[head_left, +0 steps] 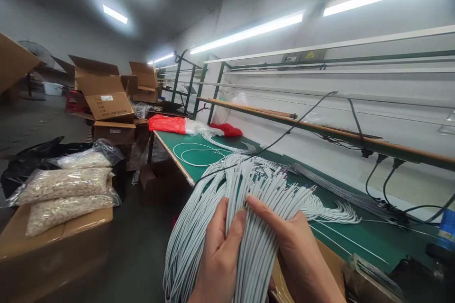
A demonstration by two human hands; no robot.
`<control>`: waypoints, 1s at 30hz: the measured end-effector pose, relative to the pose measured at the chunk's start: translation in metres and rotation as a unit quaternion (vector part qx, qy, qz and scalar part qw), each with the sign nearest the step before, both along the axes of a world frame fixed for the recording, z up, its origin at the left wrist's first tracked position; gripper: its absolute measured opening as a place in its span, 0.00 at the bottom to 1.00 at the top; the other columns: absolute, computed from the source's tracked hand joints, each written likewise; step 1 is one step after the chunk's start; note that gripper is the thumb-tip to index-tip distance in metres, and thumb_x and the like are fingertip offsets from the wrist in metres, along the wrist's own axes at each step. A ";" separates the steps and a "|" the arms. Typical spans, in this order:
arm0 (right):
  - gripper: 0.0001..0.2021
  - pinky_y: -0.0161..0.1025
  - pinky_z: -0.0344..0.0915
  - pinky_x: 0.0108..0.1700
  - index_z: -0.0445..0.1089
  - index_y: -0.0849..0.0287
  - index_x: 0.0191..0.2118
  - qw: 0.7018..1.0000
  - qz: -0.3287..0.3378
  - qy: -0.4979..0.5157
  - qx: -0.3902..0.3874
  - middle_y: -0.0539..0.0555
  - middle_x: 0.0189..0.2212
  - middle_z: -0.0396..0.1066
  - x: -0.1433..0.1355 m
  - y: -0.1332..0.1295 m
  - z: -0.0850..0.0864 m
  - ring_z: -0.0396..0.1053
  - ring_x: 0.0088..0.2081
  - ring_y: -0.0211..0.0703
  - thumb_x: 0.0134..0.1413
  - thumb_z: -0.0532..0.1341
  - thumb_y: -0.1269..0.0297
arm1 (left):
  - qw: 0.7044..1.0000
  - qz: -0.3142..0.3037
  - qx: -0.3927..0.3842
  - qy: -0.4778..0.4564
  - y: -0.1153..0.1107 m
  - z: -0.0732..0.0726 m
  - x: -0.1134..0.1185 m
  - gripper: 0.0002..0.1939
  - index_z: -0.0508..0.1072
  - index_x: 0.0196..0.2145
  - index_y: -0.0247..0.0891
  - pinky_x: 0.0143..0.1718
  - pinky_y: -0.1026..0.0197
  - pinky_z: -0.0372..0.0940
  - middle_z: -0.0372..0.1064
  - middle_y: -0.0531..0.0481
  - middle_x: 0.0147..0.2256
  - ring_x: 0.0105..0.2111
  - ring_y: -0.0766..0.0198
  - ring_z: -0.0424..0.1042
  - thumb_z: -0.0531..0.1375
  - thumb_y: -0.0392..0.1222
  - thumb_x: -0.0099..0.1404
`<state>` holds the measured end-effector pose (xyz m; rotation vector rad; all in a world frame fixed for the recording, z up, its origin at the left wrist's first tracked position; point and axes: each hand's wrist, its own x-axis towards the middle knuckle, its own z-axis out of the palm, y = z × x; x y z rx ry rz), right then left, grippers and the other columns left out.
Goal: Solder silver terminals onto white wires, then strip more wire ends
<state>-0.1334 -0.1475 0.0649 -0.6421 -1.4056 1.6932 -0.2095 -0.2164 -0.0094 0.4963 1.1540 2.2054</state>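
Observation:
A thick bundle of thin white cables fans out between my two hands, its cut ends pointing up and away. My left hand is closed around the left part of the bundle, thumb laid along the front. On the other side, my right hand grips the right part, its thumb pressed on the strands near the middle. The fingers behind the bundle are mostly hidden. More white cables hang in long loops over the table edge to the left, and another bunch lies on the green table.
Stacked cardboard boxes and plastic bags of pale small parts stand at left. A red and white bag lies at the table's far end. A black power cord loops across from the shelf. At lower right is a metal device.

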 end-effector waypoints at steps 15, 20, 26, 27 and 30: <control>0.37 0.48 0.76 0.47 0.75 0.56 0.55 0.998 -0.060 -0.004 -0.014 0.57 0.45 0.82 0.009 0.006 -0.011 0.79 0.48 0.63 0.34 0.80 0.55 | 0.998 0.036 -0.004 -0.054 0.000 0.008 0.011 0.39 0.68 0.65 0.44 0.57 0.41 0.72 0.71 0.41 0.62 0.65 0.33 0.63 0.71 0.59 0.60; 0.41 0.54 0.73 0.53 0.71 0.56 0.61 0.999 -0.037 0.006 0.004 0.59 0.49 0.81 0.012 0.006 -0.010 0.77 0.51 0.65 0.38 0.79 0.54 | 0.997 0.057 -0.019 -0.045 0.000 0.009 0.012 0.38 0.69 0.64 0.45 0.58 0.43 0.71 0.69 0.41 0.63 0.66 0.34 0.61 0.71 0.60 0.60; 0.40 0.51 0.73 0.55 0.73 0.56 0.60 0.999 -0.029 0.026 0.006 0.58 0.50 0.80 0.011 0.005 -0.006 0.76 0.53 0.63 0.38 0.80 0.56 | 0.998 0.048 -0.024 -0.028 0.000 0.009 0.012 0.41 0.66 0.66 0.43 0.50 0.45 0.77 0.77 0.39 0.55 0.58 0.35 0.73 0.70 0.60 0.61; 0.39 0.51 0.74 0.54 0.74 0.57 0.59 0.999 -0.028 0.027 0.005 0.59 0.50 0.80 0.011 0.005 -0.006 0.76 0.52 0.63 0.38 0.80 0.56 | 0.998 0.047 -0.027 -0.025 -0.001 0.009 0.013 0.41 0.66 0.66 0.43 0.49 0.44 0.77 0.77 0.38 0.55 0.58 0.35 0.73 0.70 0.61 0.61; 0.38 0.52 0.76 0.50 0.75 0.59 0.57 0.999 -0.046 0.023 0.003 0.59 0.47 0.81 0.010 0.007 -0.006 0.78 0.48 0.63 0.36 0.81 0.56 | 0.999 0.043 -0.030 -0.005 -0.002 0.010 0.012 0.39 0.68 0.64 0.43 0.51 0.43 0.77 0.75 0.38 0.57 0.60 0.33 0.71 0.70 0.61 0.60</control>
